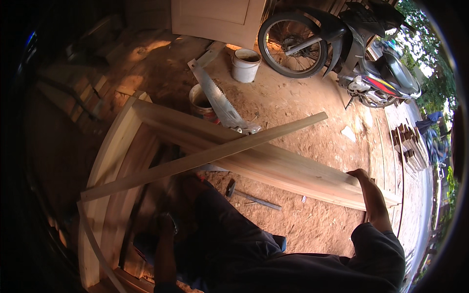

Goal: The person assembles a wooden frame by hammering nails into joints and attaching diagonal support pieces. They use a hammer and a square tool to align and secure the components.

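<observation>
A large pale wooden frame (293, 168) spreads across the view, its corner at the upper left. My right hand (360, 175) grips the top edge of the frame's long right-hand beam near its outer end, fingers hooked over the far side. A thin wooden strip (210, 155) lies slantwise across the frame, from the left beam over the long beam. A second thin strip (97, 244) runs down along the left beam. My left hand (167, 219) is low inside the frame, in deep shadow; its fingers cannot be made out, and something shiny shows at it.
Beyond the long beam are a handsaw (220, 100), a bucket (199, 97) and a white bucket (245, 66). A hammer (254, 199) lies on the dirt floor. A motorcycle (342, 49) stands at the far right, near stacked wood pieces (410, 146). A wooden panel (215, 19) stands behind.
</observation>
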The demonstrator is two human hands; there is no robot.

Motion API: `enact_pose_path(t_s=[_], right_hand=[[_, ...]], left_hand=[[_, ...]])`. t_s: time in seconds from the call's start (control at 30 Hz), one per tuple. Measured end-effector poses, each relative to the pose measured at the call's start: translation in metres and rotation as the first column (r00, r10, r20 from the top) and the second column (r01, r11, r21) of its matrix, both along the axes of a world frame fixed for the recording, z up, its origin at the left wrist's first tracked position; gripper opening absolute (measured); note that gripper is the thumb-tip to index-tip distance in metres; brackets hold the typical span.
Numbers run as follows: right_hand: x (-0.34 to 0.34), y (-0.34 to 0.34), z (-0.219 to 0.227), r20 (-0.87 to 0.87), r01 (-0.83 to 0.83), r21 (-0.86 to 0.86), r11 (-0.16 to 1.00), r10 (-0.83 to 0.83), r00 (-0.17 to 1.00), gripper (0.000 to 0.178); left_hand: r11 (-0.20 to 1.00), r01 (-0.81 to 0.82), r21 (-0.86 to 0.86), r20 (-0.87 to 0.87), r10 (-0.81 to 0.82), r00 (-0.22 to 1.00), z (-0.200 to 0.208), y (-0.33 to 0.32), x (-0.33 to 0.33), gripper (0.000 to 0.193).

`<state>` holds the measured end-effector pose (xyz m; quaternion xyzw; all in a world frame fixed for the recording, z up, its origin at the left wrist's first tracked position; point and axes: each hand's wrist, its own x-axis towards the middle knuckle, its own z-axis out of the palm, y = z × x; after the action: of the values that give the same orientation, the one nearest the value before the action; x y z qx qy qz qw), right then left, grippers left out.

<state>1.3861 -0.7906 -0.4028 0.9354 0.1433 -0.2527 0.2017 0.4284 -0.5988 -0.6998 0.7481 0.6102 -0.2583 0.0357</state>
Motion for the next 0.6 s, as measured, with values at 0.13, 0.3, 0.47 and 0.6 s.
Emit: enact_pose_path(t_s=[0.13, 0.3, 0.47, 0.6], right_hand=[[0.001, 0.001, -0.002, 0.013, -0.010, 0.016, 1.000, 0.010, 1.000, 0.074], [-0.001, 0.003, -0.009, 0.030, -0.033, 0.036, 0.999, 0.032, 0.999, 0.073], [-0.004, 0.004, -0.016, 0.042, -0.054, 0.054, 0.997, 0.051, 0.998, 0.071], [-0.005, 0.005, -0.017, 0.052, -0.069, 0.069, 0.995, 0.065, 0.997, 0.069]], left_hand=[[0.992, -0.122, -0.016, 0.127, 0.124, 0.984, 0.037, 0.000, -0.002, 0.019], [0.997, -0.070, 0.046, 0.379, 0.048, 0.924, 0.080, -0.004, -0.006, 0.018], [0.996, 0.031, 0.078, 0.698, -0.077, 0.712, 0.118, -0.003, -0.007, 0.011], [0.993, -0.109, -0.042, 0.766, 0.102, 0.635, 0.141, -0.013, -0.006, 0.013]])
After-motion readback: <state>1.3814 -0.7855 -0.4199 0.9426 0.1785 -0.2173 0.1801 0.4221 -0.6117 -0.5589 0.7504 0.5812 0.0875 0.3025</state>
